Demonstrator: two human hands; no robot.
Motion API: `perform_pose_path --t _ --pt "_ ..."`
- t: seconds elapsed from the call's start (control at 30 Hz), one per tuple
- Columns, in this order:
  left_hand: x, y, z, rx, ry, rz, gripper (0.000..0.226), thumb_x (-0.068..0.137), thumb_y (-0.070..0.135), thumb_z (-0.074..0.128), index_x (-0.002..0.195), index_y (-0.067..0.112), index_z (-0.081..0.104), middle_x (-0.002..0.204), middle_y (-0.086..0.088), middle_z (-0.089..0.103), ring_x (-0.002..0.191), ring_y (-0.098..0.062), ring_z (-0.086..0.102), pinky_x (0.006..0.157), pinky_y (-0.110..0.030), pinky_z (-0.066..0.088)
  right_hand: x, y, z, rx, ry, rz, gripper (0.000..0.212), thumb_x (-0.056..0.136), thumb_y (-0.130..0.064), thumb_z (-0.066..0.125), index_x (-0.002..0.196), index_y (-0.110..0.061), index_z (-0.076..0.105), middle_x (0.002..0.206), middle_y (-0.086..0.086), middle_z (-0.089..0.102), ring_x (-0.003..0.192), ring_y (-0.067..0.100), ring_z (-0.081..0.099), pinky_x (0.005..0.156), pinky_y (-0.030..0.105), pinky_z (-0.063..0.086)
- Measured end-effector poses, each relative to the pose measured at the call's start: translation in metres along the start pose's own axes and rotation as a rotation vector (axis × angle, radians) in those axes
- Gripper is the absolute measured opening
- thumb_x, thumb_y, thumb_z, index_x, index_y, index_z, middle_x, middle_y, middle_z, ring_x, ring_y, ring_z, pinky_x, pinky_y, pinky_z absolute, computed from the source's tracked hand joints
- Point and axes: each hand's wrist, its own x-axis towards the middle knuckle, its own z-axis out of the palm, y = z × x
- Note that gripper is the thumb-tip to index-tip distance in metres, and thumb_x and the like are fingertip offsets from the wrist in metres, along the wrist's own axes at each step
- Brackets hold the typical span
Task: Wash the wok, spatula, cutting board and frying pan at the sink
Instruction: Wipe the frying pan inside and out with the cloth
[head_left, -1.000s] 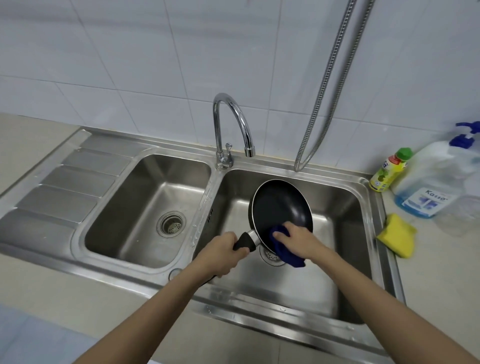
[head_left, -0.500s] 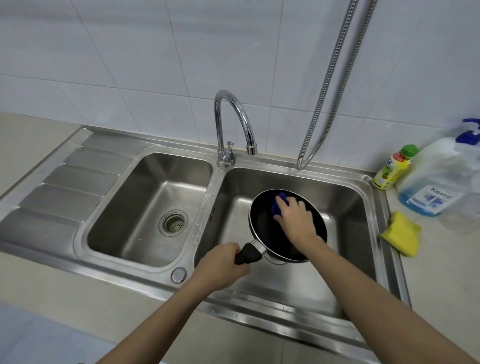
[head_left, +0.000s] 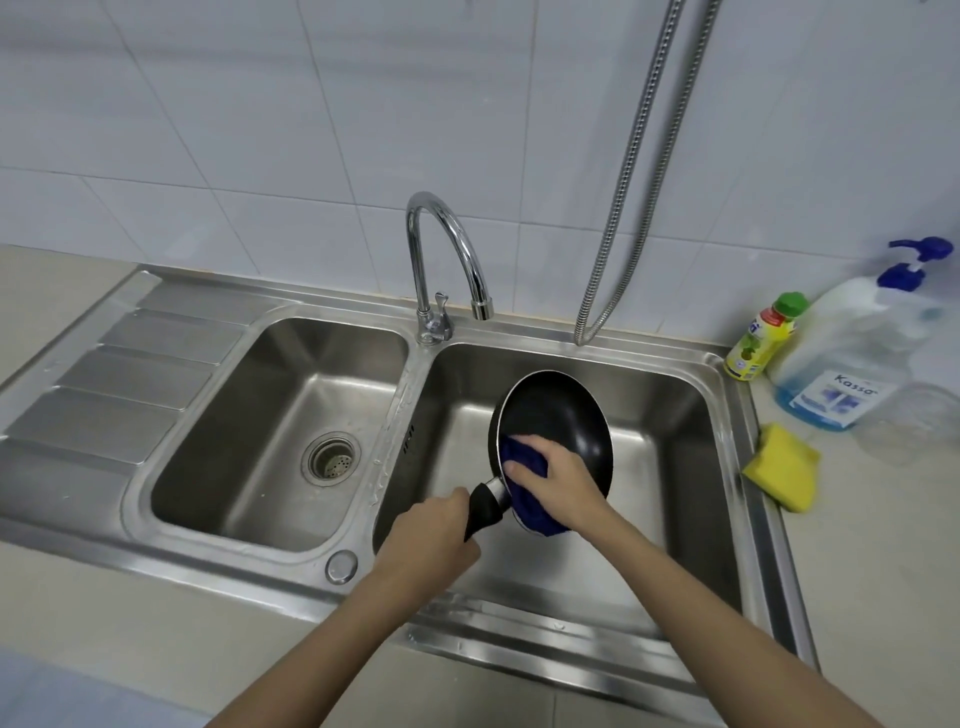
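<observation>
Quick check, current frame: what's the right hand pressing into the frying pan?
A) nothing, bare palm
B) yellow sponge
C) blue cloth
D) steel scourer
C: the right hand holds a blue cloth against the inside of the frying pan, while the yellow sponge lies on the counter right of the sink.
</observation>
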Motion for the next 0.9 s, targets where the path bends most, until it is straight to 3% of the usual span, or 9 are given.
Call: perform_pose_path --t 0.1,0.2,0.3,0.37,0.47,0.53,0.7,0.8,0.9 --pt "-0.007 0.006 -0.006 0.128 0.012 0.050 0.020 0.084 0.018 0.051 0.103 0.012 0.048 0.080 -0.001 0.049 0.068 -0.024 0.048 0.063 -0.030 0.039 0.018 0.000 -0.002 -0.072 0.201 -0.094 0.048 0.089 -0.029 0.063 0.134 -0.018 0.052 0.119 0.005 0.057 0.112 0.017 0.053 0.091 0.021 0.036" --pt "-0.009 0.009 -0.008 0.089 0.001 0.041 0.012 0.082 0.018 0.050 0.093 0.013 0.048 0.073 0.001 0.046 0.067 -0.024 0.046 0.061 -0.030 0.037 0.036 0.009 -0.014 -0.304 0.304 -0.078 0.051 0.090 -0.032 0.061 0.136 -0.017 0.049 0.123 0.010 0.053 0.114 0.026 0.050 0.094 0.031 0.038" --pt "0.002 0.002 -0.009 -0.133 -0.040 -0.054 0.011 0.078 0.018 0.056 0.086 0.011 0.053 0.066 0.004 0.048 0.062 -0.019 0.049 0.055 -0.028 0.037 0.038 0.023 -0.029 -0.891 0.155 0.021 0.049 0.094 -0.033 0.051 0.139 -0.017 0.041 0.127 0.012 0.049 0.112 0.031 0.048 0.087 0.040 0.046" --pt "0.010 -0.004 -0.007 -0.268 -0.072 -0.109 0.016 0.078 0.019 0.061 0.090 0.009 0.058 0.066 0.003 0.052 0.059 -0.016 0.052 0.052 -0.027 0.039 0.033 0.031 -0.039 -1.071 0.004 0.123 0.042 0.094 -0.031 0.047 0.132 -0.014 0.045 0.124 0.014 0.050 0.112 0.033 0.051 0.086 0.039 0.046" --pt "0.015 -0.008 0.002 -0.346 -0.091 -0.126 0.024 0.078 0.019 0.063 0.099 0.013 0.055 0.072 0.001 0.057 0.057 -0.016 0.055 0.054 -0.032 0.047 0.024 0.043 -0.041 -0.958 -0.111 0.135 0.043 0.090 -0.036 0.049 0.129 -0.018 0.049 0.125 0.012 0.053 0.111 0.032 0.054 0.087 0.036 0.046" --pt "0.018 -0.010 0.006 -0.364 -0.119 -0.125 0.034 0.078 0.020 0.063 0.108 0.020 0.047 0.076 0.001 0.059 0.056 -0.015 0.055 0.053 -0.031 0.048 0.015 0.045 -0.038 -0.789 -0.079 0.098 0.046 0.088 -0.039 0.052 0.131 -0.024 0.051 0.124 0.008 0.055 0.110 0.029 0.056 0.089 0.034 0.045" --pt "0.024 -0.011 0.010 -0.572 -0.185 -0.154 0.029 0.085 0.020 0.061 0.110 0.018 0.047 0.076 -0.001 0.058 0.052 -0.014 0.051 0.046 -0.025 0.046 -0.003 0.037 -0.051 -0.149 0.402 -0.076 0.040 0.087 -0.028 0.064 0.125 -0.019 0.059 0.113 0.000 0.064 0.104 0.017 0.059 0.086 0.021 0.041" --pt "0.025 -0.014 0.004 -0.848 -0.190 -0.192 0.020 0.091 0.015 0.059 0.108 0.011 0.050 0.066 -0.005 0.056 0.044 -0.013 0.049 0.045 -0.027 0.047 -0.003 0.020 -0.070 -0.041 0.543 -0.187 0.041 0.088 -0.019 0.065 0.128 -0.018 0.057 0.115 -0.002 0.061 0.104 0.009 0.055 0.088 0.016 0.038" --pt "0.029 -0.016 -0.009 -1.077 -0.272 -0.197 0.018 0.095 0.015 0.057 0.112 0.008 0.056 0.079 -0.012 0.064 0.052 -0.017 0.060 0.058 -0.033 0.056 -0.005 0.011 -0.075 -0.026 0.591 -0.242 0.043 0.090 -0.019 0.062 0.132 -0.020 0.052 0.119 -0.004 0.056 0.106 0.003 0.051 0.092 0.010 0.036"
